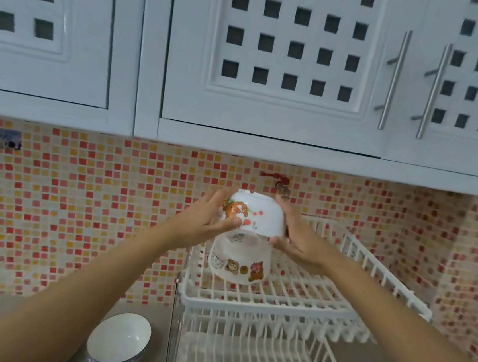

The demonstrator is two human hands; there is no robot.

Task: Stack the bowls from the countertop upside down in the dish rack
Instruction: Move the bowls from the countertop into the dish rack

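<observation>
Nearest the lens, two bare forearms reaching up and forward, and low at the left of the dish rack (274, 301) a blue-patterned bowl (119, 340) sitting open side up on the tabletop (46, 322), not yet dealt with. Up on the rack's top shelf, a bear-printed bowl (240, 258) already mouth down, toward the shelf's left end. Directly above it, and seemingly just touching its base, a flower-printed bowl (253, 212), also mouth down, foot ring tipped a little away from level. Left hand (212, 219) wrapped around the near-left wall, thumb pressed on the print; right hand (291, 234) cupping the right wall and rim from below. Both gripping, neither released, fingers spread wide rather than clenched. Looks like the seating step: rim almost centred over the lower bowl's base, so a short straight drop and a slight levelling probably needed. Right hand sits lower and nearer the rack shelf. Risk, by the look of it: glazed surfaces sliding off-centre if let go while tilted.
</observation>
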